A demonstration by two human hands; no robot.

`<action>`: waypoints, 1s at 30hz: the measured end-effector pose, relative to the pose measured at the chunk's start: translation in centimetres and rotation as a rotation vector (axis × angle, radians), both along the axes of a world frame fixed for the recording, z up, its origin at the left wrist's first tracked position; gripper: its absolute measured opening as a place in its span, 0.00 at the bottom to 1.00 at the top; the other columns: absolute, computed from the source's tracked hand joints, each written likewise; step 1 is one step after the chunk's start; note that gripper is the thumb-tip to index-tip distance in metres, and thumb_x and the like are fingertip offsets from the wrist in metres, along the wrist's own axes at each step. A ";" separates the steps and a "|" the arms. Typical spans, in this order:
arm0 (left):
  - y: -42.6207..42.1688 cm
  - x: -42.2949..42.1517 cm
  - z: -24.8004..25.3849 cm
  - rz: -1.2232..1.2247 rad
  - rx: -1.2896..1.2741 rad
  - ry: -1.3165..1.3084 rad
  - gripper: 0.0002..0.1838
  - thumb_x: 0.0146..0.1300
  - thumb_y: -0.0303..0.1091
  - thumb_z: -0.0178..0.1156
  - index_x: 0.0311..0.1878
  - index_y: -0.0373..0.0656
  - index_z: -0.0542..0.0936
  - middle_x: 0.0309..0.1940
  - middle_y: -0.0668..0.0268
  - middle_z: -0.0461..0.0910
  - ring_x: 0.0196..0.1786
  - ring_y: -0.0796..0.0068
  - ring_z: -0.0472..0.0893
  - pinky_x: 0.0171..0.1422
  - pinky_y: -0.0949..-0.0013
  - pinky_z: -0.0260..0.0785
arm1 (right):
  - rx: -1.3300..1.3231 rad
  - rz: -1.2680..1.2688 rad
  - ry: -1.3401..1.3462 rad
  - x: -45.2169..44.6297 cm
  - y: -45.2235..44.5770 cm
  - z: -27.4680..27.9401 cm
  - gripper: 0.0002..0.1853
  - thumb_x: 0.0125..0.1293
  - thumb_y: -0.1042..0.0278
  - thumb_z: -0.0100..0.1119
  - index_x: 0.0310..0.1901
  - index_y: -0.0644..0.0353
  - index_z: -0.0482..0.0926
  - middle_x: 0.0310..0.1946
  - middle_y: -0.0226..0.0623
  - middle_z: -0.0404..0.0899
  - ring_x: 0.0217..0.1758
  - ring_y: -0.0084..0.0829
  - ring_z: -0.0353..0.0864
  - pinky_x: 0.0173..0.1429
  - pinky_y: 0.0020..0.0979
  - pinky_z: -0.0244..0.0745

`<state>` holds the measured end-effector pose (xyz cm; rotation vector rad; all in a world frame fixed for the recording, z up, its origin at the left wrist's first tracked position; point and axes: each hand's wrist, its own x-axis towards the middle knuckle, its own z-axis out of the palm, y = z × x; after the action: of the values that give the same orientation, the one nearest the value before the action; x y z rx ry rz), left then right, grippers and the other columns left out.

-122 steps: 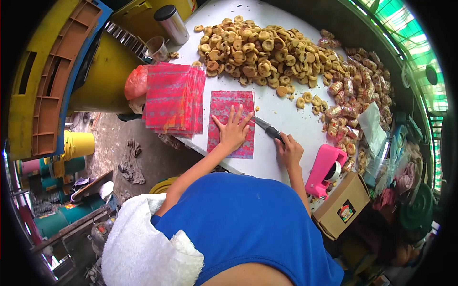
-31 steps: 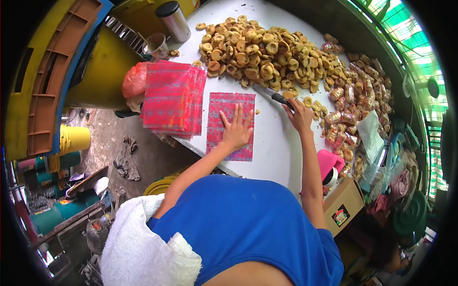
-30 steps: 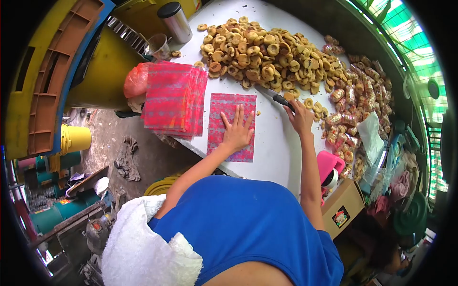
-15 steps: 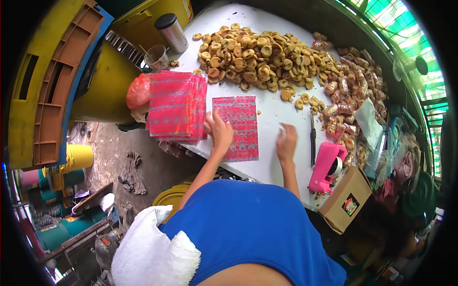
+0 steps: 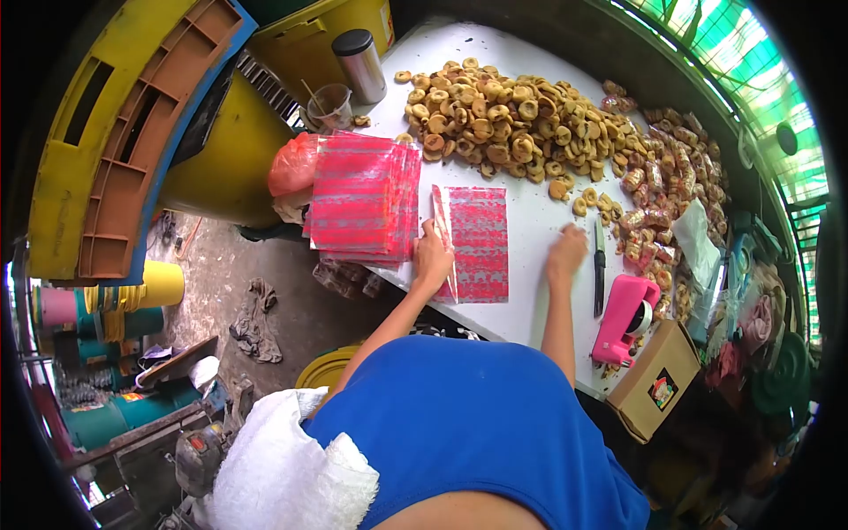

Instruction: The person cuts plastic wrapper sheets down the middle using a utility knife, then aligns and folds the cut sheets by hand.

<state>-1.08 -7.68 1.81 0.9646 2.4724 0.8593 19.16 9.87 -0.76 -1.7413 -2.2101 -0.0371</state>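
Note:
My left hand (image 5: 433, 256) pinches the left edge of a red and grey printed plastic sheet (image 5: 481, 247), which lies on the white table with that edge raised and folded over. Left of it is a stack of the same sheets (image 5: 362, 199). My right hand (image 5: 567, 253) is over the table to the right of the sheet, apart from it, its fingers blurred. Close by on its right lies a black-handled knife (image 5: 600, 278). A heap of round, dimpled biscuits (image 5: 512, 119) covers the table behind both hands.
Wrapped biscuit packs (image 5: 671, 177) are piled at the right. A pink tape dispenser (image 5: 623, 322) and a cardboard box (image 5: 654, 380) stand at the near right edge. A tumbler (image 5: 359, 66), a plastic cup (image 5: 330, 108) and a red plastic bag (image 5: 291, 166) are at the left.
My left hand has taken the sheet's left edge and lifted it; before, the sheet lay flat. My right hand has moved closer to the knife. The view has shifted slightly.

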 end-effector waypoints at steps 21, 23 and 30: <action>-5.1 -8.0 17.1 -0.270 0.428 -0.076 0.28 0.53 0.32 0.63 0.59 0.35 0.70 0.47 0.48 0.77 0.50 0.54 0.77 0.57 0.59 0.67 | -1.267 0.567 1.770 -22.8 -10.4 11.9 0.14 0.66 0.68 0.58 0.51 0.60 0.71 0.31 0.29 0.76 0.30 0.20 0.75 0.35 0.25 0.73; -6.5 -11.7 13.4 -0.012 0.388 0.036 0.28 0.53 0.33 0.64 0.58 0.36 0.70 0.47 0.48 0.77 0.51 0.54 0.76 0.59 0.59 0.66 | -1.259 0.531 1.403 -24.9 -10.2 8.6 0.14 0.64 0.71 0.58 0.50 0.60 0.72 0.32 0.34 0.78 0.31 0.22 0.76 0.34 0.26 0.73; -10.9 -21.3 -0.8 0.358 -0.006 0.144 0.39 0.51 0.44 0.68 0.63 0.36 0.64 0.55 0.42 0.70 0.60 0.43 0.67 0.67 0.52 0.58 | -0.502 0.338 0.640 -25.3 -12.9 0.7 0.34 0.48 0.65 0.69 0.57 0.65 0.65 0.51 0.55 0.66 0.56 0.51 0.65 0.62 0.45 0.62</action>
<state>-22.38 -18.54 1.03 0.6064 2.8229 0.9152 -6.17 -3.07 -0.11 -1.2826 -2.0610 1.0732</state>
